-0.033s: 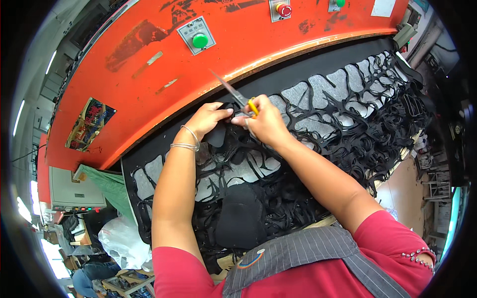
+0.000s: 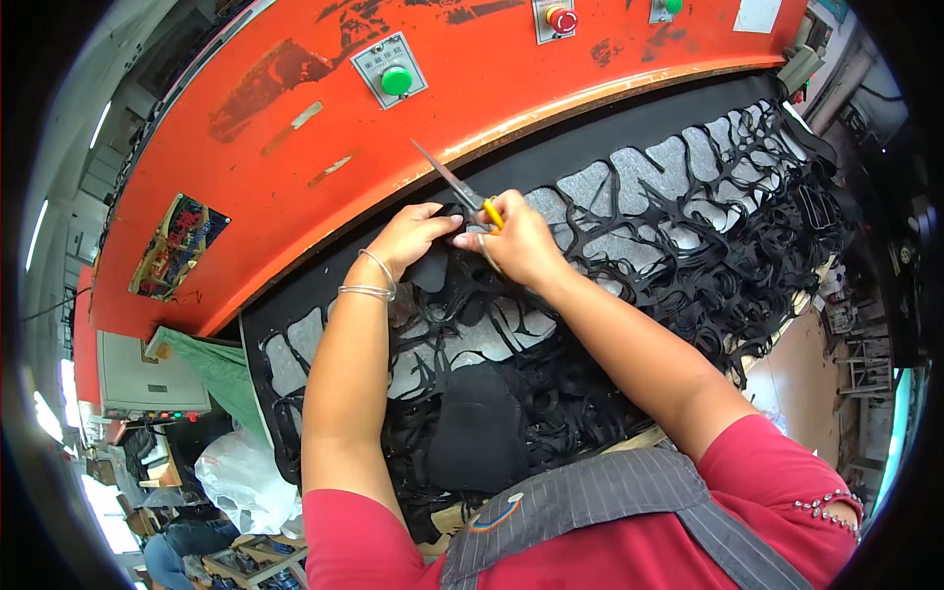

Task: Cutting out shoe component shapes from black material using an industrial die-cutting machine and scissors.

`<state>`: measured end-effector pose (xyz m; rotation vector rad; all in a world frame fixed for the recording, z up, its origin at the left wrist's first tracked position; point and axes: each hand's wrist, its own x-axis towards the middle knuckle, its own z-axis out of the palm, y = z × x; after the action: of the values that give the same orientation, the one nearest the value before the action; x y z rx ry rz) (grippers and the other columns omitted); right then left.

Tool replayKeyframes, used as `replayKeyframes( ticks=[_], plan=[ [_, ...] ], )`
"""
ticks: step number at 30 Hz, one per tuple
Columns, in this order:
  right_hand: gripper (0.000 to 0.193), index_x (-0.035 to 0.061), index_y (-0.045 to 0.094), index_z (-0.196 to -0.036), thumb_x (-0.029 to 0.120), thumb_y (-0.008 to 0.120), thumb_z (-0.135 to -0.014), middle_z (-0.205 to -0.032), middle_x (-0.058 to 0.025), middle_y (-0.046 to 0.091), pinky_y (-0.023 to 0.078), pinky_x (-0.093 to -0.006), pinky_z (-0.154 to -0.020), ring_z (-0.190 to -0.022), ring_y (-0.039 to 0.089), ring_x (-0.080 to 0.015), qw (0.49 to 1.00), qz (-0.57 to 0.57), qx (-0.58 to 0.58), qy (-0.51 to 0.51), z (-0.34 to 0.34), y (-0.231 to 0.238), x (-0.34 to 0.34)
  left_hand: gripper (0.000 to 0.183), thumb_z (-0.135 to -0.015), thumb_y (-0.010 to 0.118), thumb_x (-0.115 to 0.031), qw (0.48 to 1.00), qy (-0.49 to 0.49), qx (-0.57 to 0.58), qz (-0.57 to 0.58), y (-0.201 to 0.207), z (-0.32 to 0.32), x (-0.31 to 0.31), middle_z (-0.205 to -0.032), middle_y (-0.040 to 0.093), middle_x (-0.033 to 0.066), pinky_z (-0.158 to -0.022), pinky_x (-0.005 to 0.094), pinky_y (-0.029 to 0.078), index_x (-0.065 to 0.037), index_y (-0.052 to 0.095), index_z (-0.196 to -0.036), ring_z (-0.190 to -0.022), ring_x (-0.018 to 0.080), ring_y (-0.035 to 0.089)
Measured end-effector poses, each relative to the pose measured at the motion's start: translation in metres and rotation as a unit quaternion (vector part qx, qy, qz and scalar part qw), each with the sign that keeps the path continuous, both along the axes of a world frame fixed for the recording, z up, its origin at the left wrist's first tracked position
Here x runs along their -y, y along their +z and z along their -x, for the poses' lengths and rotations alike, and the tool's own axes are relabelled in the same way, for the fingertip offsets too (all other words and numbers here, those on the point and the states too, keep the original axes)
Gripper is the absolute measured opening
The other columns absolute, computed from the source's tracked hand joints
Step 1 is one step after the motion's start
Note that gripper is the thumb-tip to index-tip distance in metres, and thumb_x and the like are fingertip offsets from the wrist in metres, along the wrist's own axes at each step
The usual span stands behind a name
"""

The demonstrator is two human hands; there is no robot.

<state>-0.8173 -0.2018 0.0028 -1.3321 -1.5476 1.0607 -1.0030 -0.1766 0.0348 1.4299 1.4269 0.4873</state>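
My left hand [image 2: 418, 236], with bracelets on its wrist, is closed on a black cut-out piece [image 2: 428, 267] at the far side of the work surface. My right hand [image 2: 519, 241] sits just right of it, gripping a pair of scissors [image 2: 454, 184] with a yellow handle. The blades point up and away to the left, over the edge of the orange machine. The two hands nearly meet, and my fingers hide part of the black piece. Below them spreads a cut-up black sheet [image 2: 590, 231] with pale grey gaps showing through its thin strips.
An orange machine beam [image 2: 295, 177] with green buttons [image 2: 396, 81] and a red knob [image 2: 561, 21] runs along the far side. Tangled black offcuts [image 2: 590, 398] are heaped nearer me, beside a smooth black piece [image 2: 477, 428]. A white plastic bag [image 2: 241, 482] is at lower left.
My right hand and the scissors have shifted very slightly to the left. My left hand and the black piece look the same.
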Motion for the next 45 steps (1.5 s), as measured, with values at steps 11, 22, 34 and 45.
replayKeyframes(
  ticks=[11,22,34,45],
  plan=[
    [0.036,0.0033,0.05,-0.088,0.009,0.081,-0.072,-0.077,-0.0031,0.057,0.046,-0.0263,-0.066,-0.072,0.051,-0.0088,0.994,0.036,-0.012,0.101,0.021,-0.022,-0.023,0.038,-0.096,0.056,-0.036,0.987,0.081,0.134,-0.04,-0.057,0.014,0.03,-0.08,0.062,0.002,-0.069,0.0258,0.044,0.0,0.064,-0.092,-0.074,0.0103,0.054],
    [0.081,0.0021,0.052,-0.109,0.075,0.024,-0.088,-0.083,-0.0075,0.055,0.05,-0.03,-0.064,-0.067,0.057,-0.0168,0.875,0.365,-0.169,0.268,-0.037,0.007,0.094,0.038,-0.098,0.053,-0.036,0.938,0.173,0.292,-0.064,-0.085,0.016,0.056,-0.079,0.064,0.0036,-0.073,0.0251,0.045,-0.003,0.065,-0.084,-0.075,0.0105,0.056],
    [0.089,-0.0003,0.051,-0.095,0.085,0.038,-0.077,-0.075,-0.0058,0.05,0.049,-0.0282,-0.054,-0.061,0.055,-0.0137,0.868,0.432,-0.137,0.204,0.008,-0.013,0.087,0.039,-0.098,0.053,-0.034,0.932,0.183,0.292,-0.111,-0.095,0.017,0.054,-0.078,0.064,0.0019,-0.07,0.0231,0.043,-0.001,0.065,-0.08,-0.073,0.0087,0.054],
    [0.082,-0.0024,0.05,-0.092,0.078,0.034,-0.085,-0.059,-0.0052,0.048,0.047,-0.0285,-0.048,-0.049,0.05,-0.0133,0.914,0.359,-0.054,0.181,0.036,-0.022,0.081,0.037,-0.098,0.054,-0.032,0.939,0.18,0.259,-0.134,-0.098,0.019,0.053,-0.076,0.063,0.0028,-0.069,0.0246,0.044,-0.001,0.066,-0.082,-0.071,0.0098,0.055]
  ],
)
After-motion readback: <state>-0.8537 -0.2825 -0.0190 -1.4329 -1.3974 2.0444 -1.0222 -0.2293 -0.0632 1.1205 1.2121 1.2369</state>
